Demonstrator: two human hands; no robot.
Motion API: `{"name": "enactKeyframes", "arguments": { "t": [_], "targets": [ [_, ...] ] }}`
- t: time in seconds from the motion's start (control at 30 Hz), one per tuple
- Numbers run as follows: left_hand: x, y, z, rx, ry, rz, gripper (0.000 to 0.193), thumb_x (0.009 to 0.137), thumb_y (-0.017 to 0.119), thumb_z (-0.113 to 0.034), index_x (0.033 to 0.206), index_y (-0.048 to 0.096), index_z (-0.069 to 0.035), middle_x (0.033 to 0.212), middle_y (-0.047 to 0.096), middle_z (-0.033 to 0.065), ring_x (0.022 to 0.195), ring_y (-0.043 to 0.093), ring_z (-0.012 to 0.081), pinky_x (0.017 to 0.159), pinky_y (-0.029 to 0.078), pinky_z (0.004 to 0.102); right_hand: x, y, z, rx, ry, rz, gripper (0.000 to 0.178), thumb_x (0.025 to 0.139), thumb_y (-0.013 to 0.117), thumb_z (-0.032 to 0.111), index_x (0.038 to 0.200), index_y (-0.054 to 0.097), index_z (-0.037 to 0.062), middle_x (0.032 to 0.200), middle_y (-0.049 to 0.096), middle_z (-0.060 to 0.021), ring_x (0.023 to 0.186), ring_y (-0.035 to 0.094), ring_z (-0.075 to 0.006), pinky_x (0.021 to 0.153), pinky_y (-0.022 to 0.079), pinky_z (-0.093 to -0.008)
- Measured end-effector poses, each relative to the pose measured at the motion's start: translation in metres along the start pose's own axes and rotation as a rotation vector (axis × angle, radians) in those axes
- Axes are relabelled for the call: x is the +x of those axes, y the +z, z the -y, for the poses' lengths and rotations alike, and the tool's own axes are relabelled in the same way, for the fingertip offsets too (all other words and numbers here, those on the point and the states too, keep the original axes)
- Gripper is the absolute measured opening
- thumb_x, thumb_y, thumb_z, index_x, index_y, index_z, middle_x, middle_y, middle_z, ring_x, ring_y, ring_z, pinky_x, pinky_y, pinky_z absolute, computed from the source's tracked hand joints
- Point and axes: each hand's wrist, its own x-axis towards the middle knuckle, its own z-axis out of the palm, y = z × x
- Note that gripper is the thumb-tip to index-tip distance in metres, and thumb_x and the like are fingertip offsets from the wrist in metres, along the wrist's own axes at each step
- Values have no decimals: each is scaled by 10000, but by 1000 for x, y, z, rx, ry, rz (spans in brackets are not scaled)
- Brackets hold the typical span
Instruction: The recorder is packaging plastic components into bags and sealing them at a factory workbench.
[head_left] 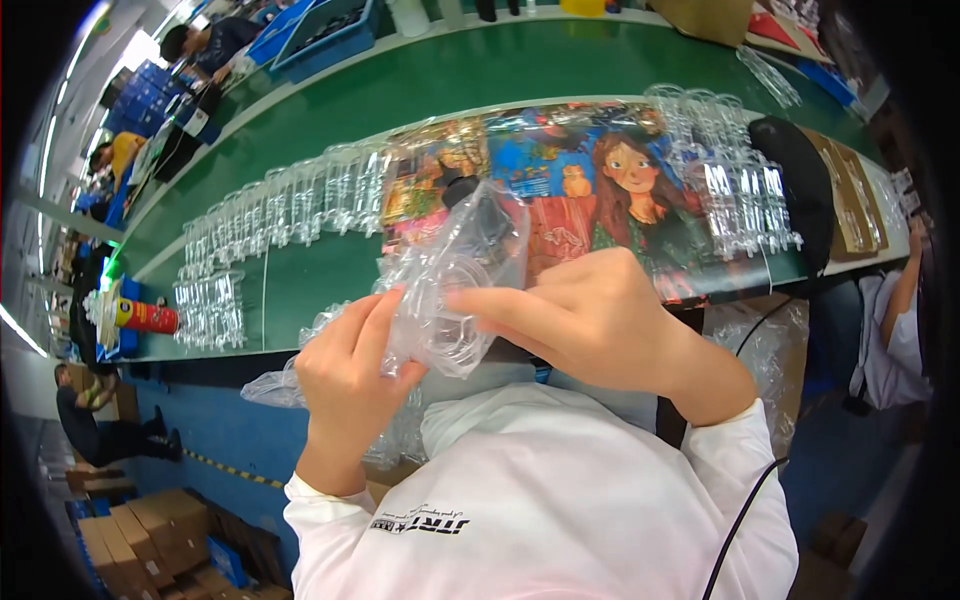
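Observation:
In front of my body, above the near table edge, a clear plastic bag (510, 215) is held up between my hands. Clear ring-shaped plastic parts (455, 345) show in or against its lower part, and a dark piece (478, 212) shows at its upper end. My left hand (345, 365) is closed, pinching the bag's left side between thumb and fingers. From the right, my right hand (590, 320) reaches in with its index finger against the rings and the other fingers curled. Its thumb is mostly hidden.
Clear plastic parts (290, 210) stand in rows on the green table (440, 75), with more clear parts (735, 195) at the right. Between them lies a colourful illustrated mat (625, 215). A red can (148, 316) sits left, a black item (800, 190) right. Other people work farther off.

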Motion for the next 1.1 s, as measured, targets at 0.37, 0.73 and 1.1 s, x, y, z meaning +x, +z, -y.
{"name": "enactKeyframes", "arguments": {
  "t": [0.37,0.73,1.1],
  "targets": [
    [17,10,-11,23,60,-22,586,490,787,-145,1045,628,-42,874,636,102,691,625,275,579,501,337,-8,8,-12,-214,-199,-353,193,649,619,121,839,594,94,723,550,-11,658,572,-134,576,472,-253],
    [23,15,-14,45,60,38,497,559,788,-224,970,610,-8,865,629,131,678,621,307,568,494,356,-12,4,-17,-159,-124,-270,230,673,614,132,893,599,69,884,580,-27,720,584,-132,541,487,-258],
    [32,1,-21,-124,-111,16,567,562,751,-126,1083,583,20,935,636,168,720,619,308,638,492,326,-4,23,-35,-108,-107,-362,212,668,620,97,878,623,68,824,617,-29,641,603,-160,502,487,-264]
  ]
}}
